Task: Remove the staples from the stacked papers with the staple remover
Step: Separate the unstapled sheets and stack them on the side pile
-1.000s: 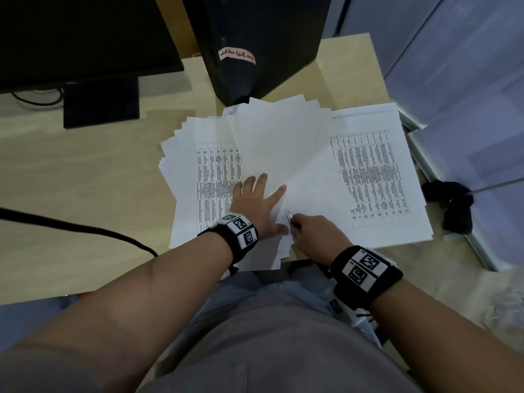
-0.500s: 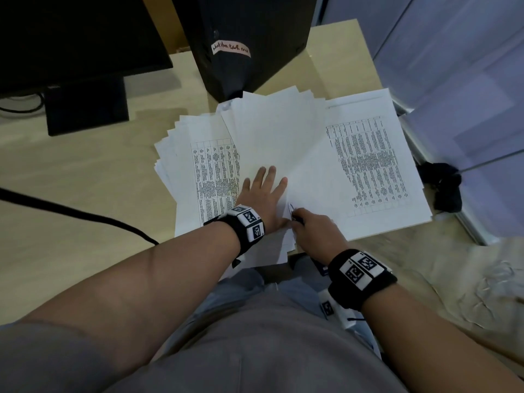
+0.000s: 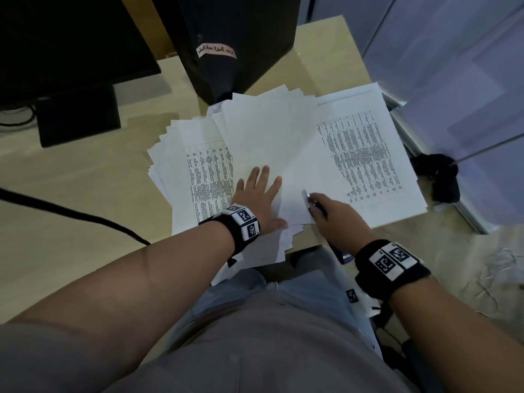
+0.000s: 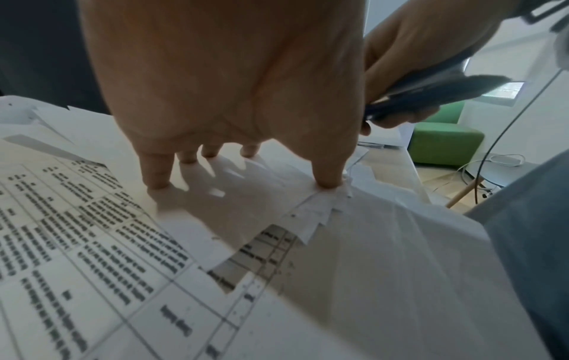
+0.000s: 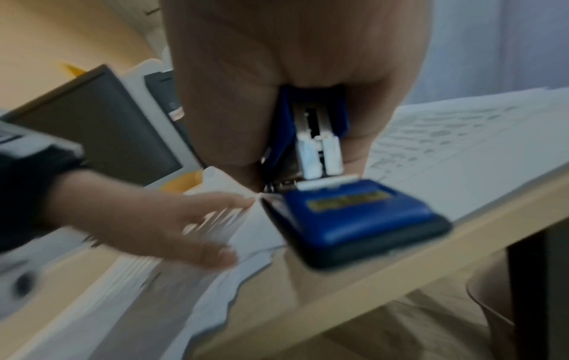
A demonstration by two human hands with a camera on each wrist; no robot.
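I am watching the fanned stack of white printed papers (image 3: 272,143) lying on the pale wooden counter (image 3: 71,194), its pinned corner pointing toward six o'clock, at the near counter edge. I judge the sheets could be tearing at that corner if the blue plastic staple remover with the metal tip (image 5: 335,194) is levered up too steeply, or sliding if the pressing hand is easing off. The staple itself is too small for me to make out, so a miss is also possible.

My left hand (image 3: 259,198) is lying flat with straight, spread fingers, thumb tip pressing the bunched corner in the left wrist view and holding nothing. My right hand (image 3: 337,219) is curling tightly around the remover, just at three o'clock of the left hand, its tip resting on the top sheet near that corner. A black computer tower (image 3: 232,41) is standing at twelve o'clock behind the stack.
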